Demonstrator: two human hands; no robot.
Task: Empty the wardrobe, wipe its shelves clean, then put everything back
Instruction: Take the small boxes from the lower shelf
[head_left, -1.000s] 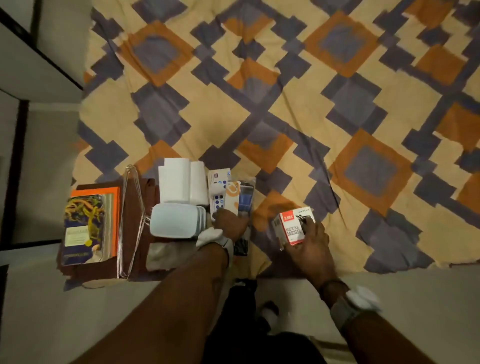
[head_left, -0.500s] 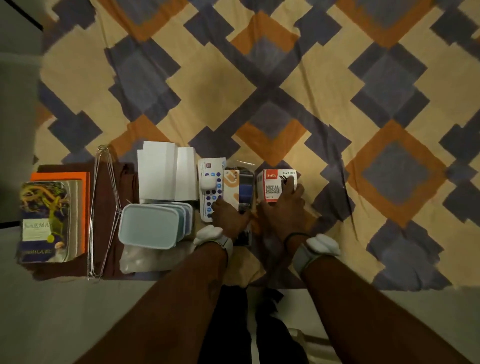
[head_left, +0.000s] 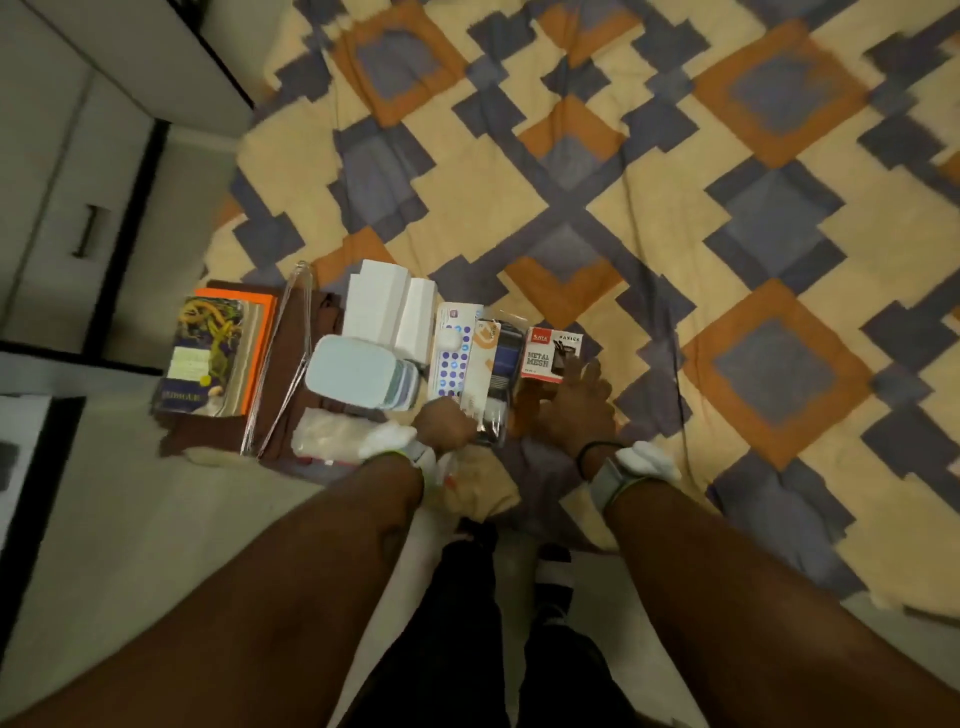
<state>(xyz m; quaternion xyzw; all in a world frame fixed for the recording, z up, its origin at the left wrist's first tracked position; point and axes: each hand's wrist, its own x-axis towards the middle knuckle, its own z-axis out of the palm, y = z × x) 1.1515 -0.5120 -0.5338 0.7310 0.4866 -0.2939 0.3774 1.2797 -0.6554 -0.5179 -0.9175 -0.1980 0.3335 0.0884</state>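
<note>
Since 1 second ago the red-and-white box (head_left: 545, 353) is changing place: it was being carried out at the right, and now it is lying flat on the patterned bedspread (head_left: 649, 218), just beside the clear packet (head_left: 500, 358). That bedspread is filling most of the view, and the emptied things are sitting in 1 row along its near edge: books (head_left: 208, 358) at the far left, then tall white boxes (head_left: 384, 306), pale blue containers (head_left: 353, 374), the packet, and the box at the right end. The right hand (head_left: 576, 410) is resting with its fingers (head_left: 574, 371) straight and spread, the tips touching the near right corner of the box, not wrapping it. The left hand (head_left: 447, 428) is lying at the near end of the packet; whether it is pinching it I cannot tell. For a coming move the box is lying directly ahead of the right hand, its longer side running left to right, and the packet is standing between it and the left hand, so the right hand is the nearer of the 2.
</note>
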